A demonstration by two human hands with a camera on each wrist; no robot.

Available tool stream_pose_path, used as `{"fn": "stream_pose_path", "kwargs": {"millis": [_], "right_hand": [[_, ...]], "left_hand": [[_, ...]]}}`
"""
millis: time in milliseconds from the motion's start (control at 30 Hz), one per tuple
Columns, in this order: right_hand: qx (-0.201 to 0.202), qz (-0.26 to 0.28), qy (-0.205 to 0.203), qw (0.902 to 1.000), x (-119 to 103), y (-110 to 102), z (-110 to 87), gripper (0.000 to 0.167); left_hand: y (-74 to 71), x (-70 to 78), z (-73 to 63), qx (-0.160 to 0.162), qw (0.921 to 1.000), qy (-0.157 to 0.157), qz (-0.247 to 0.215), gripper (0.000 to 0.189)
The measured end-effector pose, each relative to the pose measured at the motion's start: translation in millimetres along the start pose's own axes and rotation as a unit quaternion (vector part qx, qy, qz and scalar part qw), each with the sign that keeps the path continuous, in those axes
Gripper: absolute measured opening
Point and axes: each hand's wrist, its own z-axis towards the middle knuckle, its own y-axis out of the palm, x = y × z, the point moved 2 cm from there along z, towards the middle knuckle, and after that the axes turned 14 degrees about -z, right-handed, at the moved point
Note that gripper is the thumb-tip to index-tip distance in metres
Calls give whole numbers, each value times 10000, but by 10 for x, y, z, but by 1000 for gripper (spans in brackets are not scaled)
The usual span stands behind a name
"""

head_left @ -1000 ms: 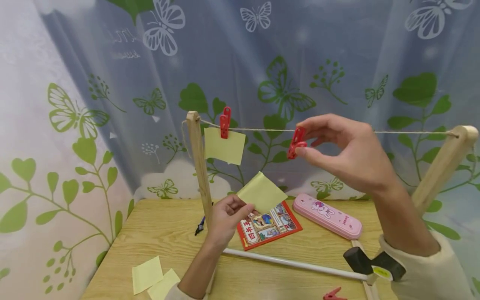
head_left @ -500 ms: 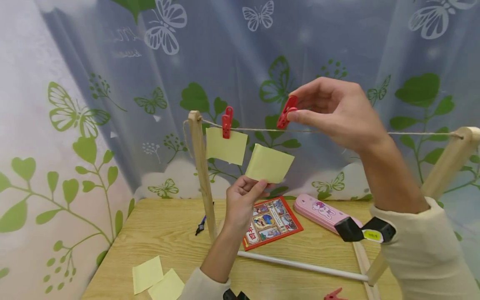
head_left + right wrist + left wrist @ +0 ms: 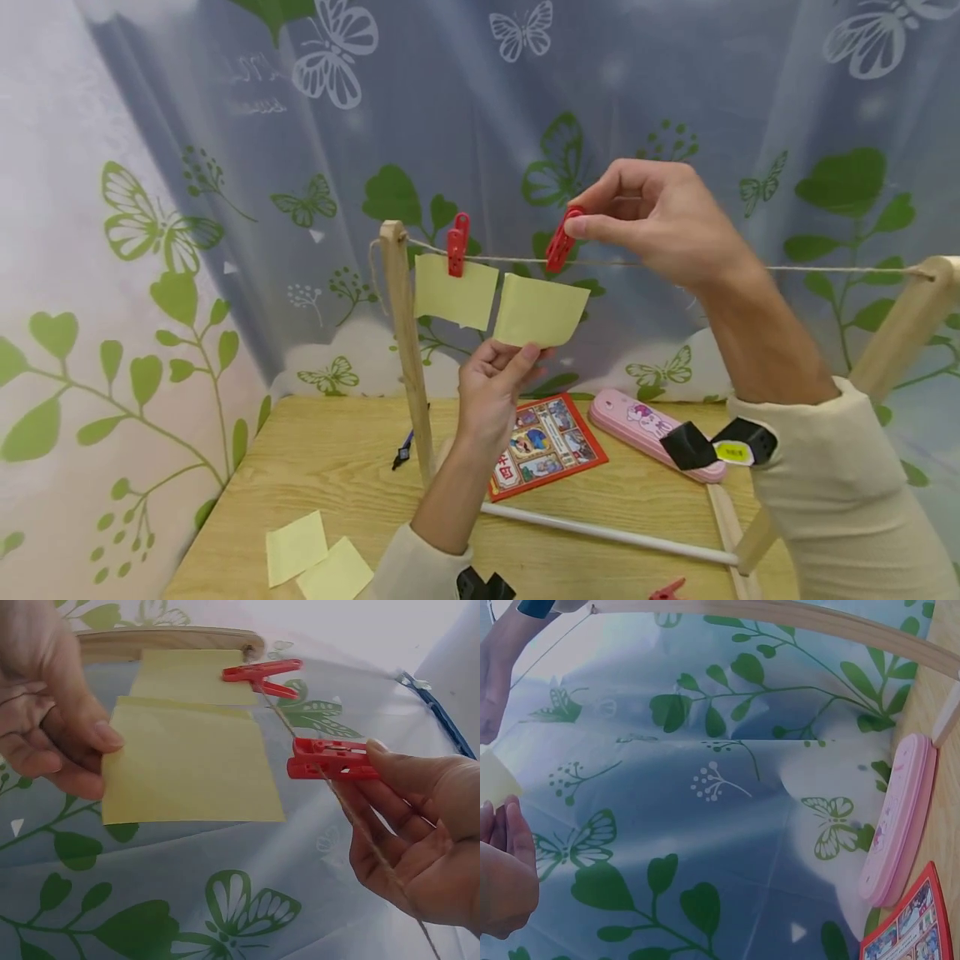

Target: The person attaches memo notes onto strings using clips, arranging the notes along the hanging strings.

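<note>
Lowering the red clip (image 3: pixel 558 246) onto the string (image 3: pixel 675 267), the right hand (image 3: pixel 652 217) has, in the head view, brought its nose across the string's level; half a second ago it was just above. The left hand (image 3: pixel 491 392) has lifted the yellow note (image 3: pixel 540 312), whose top edge now lies just below the string and clip, beside the hanging note (image 3: pixel 456 293) under its own clip (image 3: pixel 457 250). Paper and clip thus seem nearly brought together.

The left wrist view catches the left hand at the edge, its fingers pinching the note; what the right hand holds cannot be told there.

In the right wrist view, the right hand's thumb and fingers grip the clip's handle end, and the string crosses its nose, though I cannot tell whether it runs between the jaws. The left fingers pinch the note's far edge. Paper and clip are apart, so the note does not appear fastened yet.
</note>
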Motion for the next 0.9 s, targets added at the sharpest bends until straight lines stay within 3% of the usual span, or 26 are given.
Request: {"fn": "stream_pose_path", "kwargs": {"millis": [200,467,567,900], "right_hand": [[-293,-419,166,9986,-36,78,12,15],[-511,-527,23,9973,-19,120,36,14],[-559,-501,-50,9972,-12,124,40,14],[-665,-759,-107,9948,-18,138,42,17]], "left_hand": [[6,-8,9,-1,9998,-105,-188,14],[25,-14,0,91,9992,-213,-310,8],[53,-10,2,117,9993,-225,-290,14],[124,0,7,27,9988,-254,-422,12]]}}
